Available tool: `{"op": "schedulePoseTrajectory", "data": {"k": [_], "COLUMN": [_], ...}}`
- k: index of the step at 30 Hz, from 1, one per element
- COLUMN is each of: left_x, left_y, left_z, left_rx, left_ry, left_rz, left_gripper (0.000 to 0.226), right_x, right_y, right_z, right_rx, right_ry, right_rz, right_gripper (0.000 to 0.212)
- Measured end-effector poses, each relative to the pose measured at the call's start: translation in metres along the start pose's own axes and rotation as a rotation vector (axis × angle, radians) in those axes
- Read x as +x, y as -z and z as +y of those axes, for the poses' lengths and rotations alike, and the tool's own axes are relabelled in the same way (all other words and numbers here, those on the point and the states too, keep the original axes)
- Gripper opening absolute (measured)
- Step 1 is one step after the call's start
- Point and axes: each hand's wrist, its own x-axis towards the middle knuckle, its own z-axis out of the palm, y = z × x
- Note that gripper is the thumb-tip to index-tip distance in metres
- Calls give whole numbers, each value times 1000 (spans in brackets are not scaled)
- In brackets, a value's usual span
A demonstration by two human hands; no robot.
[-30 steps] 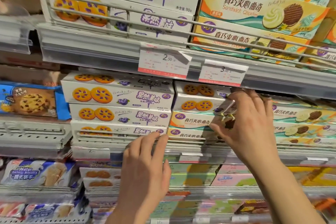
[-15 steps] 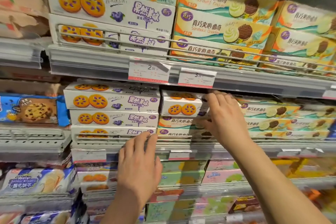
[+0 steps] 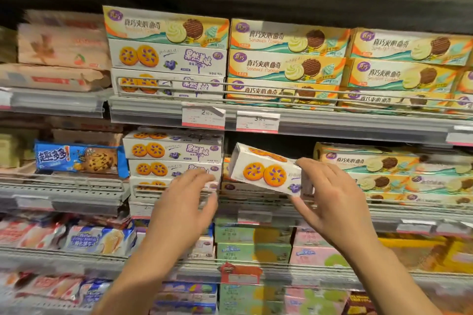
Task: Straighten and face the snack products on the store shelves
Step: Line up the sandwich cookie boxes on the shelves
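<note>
Here, a white blueberry cookie box point(image 3: 265, 170), printed with two orange, purple-centred cookies, is held in front of the middle shelf, tilted with its left end raised and clear of the boxes beneath it. The right hand point(image 3: 335, 202) grips the box's right end, fingers over the top edge and thumb under the lower corner. The left hand point(image 3: 183, 206) reaches toward the shelf with fingers straight and spread, holding nothing; its fingertips point(image 3: 204, 174) lie in front of the lower boxes of a stack of blueberry cookie boxes point(image 3: 174, 158) just left of the held box (whether they actually touch is hard to tell).

Under the held box lies an orange sandwich cookie box point(image 3: 245, 188), largely hidden. To the right, stacked sandwich cookie boxes point(image 3: 368, 162) fill the same shelf. On the shelf above, more blueberry boxes point(image 3: 169, 60) and sandwich cookie boxes point(image 3: 286, 66) sit behind a wire rail point(image 3: 256, 89), with two price tags point(image 3: 203, 116) clipped to the shelf edge below them. Far left, a blue chocolate chip cookie packet point(image 3: 79, 158) lies on a neighbouring shelf. Lower shelves hold blurred pastel boxes and wafer packets point(image 3: 99, 239).
</note>
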Motion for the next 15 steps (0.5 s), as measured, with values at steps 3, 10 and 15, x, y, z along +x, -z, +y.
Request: {"op": "schedulePoseTrajectory", "data": {"k": [3,10,15], "left_x": [32,140,201], "left_y": [41,121,161], "left_z": [11,19,2], "left_rx": [1,225,425], "left_ry": [-49,-278,-299], "left_rz": [148,424,391], "left_gripper": [41,43,62], "right_x": [-8,-13,4], "right_y": [7,24,32], "right_z": [-1,-10,-19], "right_rx": [103,248,212], "right_ry": [-67,-189,-256], "right_rz": [19,75,87], "right_gripper": [56,52,56]}}
